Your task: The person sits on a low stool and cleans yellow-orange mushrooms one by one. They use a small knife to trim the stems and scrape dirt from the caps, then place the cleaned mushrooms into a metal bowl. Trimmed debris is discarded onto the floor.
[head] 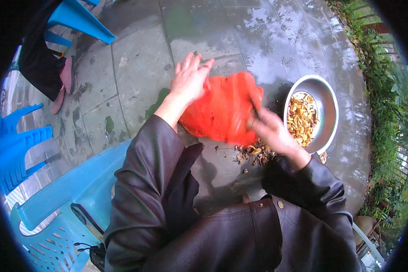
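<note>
A red plastic bag point(221, 105) lies in front of me, its right side blurred by motion. My left hand point(192, 76) rests its palm on the bag's upper left edge, fingers spread. At the bag's right edge is my right hand point(272, 129), blurred, with fingers bent at the plastic; whether it grips the bag I cannot tell. Just right of it stands an oval metal basin point(328, 119) with yellow-brown mushroom pieces point(302, 119) at its bottom. Dark trimmings point(256, 154) are scattered on the stone paving below the bag, partly hidden by my right hand.
Wet stone paving point(136, 68) spreads around. A light-blue plastic chair point(68, 183) is close at lower left, with blue chairs point(23, 136) beyond. At upper left are another person's legs and pink shoes point(66, 76). Green plants point(387, 102) and a fence border the right.
</note>
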Tool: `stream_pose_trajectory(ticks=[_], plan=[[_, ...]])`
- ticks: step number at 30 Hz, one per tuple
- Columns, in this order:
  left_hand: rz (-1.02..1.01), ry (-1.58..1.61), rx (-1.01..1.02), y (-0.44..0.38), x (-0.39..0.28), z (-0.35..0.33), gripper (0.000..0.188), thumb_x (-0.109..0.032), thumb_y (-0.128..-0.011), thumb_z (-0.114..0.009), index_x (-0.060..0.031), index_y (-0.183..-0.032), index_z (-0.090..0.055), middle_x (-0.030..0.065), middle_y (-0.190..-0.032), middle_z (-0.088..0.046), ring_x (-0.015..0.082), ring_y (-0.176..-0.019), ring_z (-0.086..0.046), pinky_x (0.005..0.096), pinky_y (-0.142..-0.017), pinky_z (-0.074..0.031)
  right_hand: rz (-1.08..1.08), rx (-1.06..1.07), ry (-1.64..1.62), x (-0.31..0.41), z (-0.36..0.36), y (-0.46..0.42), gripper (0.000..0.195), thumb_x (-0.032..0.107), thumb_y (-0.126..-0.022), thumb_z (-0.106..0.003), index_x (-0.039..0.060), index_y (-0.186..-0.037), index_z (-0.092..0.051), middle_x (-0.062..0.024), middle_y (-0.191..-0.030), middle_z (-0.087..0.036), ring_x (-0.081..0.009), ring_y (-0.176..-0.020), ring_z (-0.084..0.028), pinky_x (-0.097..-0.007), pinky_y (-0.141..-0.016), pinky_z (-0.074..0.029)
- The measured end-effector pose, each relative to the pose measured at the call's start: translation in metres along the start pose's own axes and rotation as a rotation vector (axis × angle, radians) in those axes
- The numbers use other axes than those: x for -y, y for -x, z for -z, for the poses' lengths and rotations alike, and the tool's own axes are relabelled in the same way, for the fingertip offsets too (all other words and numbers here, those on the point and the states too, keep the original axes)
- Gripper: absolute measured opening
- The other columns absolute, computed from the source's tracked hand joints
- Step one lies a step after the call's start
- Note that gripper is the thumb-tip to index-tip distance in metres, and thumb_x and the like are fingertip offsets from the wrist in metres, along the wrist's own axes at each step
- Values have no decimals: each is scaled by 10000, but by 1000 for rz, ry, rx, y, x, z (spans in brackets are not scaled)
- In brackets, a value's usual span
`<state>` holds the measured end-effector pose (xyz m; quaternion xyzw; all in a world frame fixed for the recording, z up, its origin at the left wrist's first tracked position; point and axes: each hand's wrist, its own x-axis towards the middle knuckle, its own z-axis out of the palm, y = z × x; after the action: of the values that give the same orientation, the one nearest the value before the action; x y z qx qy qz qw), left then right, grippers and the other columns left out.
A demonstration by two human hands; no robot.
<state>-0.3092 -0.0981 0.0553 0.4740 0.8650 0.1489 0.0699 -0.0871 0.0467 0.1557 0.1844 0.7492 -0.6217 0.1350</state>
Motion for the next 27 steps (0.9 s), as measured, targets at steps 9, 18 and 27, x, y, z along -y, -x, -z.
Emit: stream_pose_trajectory(ticks=[9, 18, 27], plan=[[-119, 258, 935, 21, -5, -39, 453, 31, -710, -518, -113, -1127, -625, 113, -1157, -627, 294, -1127, -551, 407, -939, -441, -241, 401, 167, -12, 19, 3, 287, 221, -942, -547, 17, -1143, -567, -11, -924, -630, -91, -850, -551, -288, -759, -469], [456, 1710, 908, 18, -36, -7, 271, -109, -926, -516, -15, -1172, -578, 64, -1099, -639, 164, -964, -620, 332, -870, -490, -183, -439, -53, -81, 70, -39, 259, 192, -963, -486, -7, -1087, -596, -33, -913, -648, -91, -813, -581, -250, -728, -472], [385, 1307, 567, 27, 31, -44, 501, -258, -880, -628, 1, -1282, -478, 138, -1265, -559, 224, -1141, -548, 341, -973, -422, -471, 254, 695, -136, 98, -49, 392, 395, -794, -635, 34, -943, -676, -196, -829, -662, -298, -836, -662, -383, -757, -497]])
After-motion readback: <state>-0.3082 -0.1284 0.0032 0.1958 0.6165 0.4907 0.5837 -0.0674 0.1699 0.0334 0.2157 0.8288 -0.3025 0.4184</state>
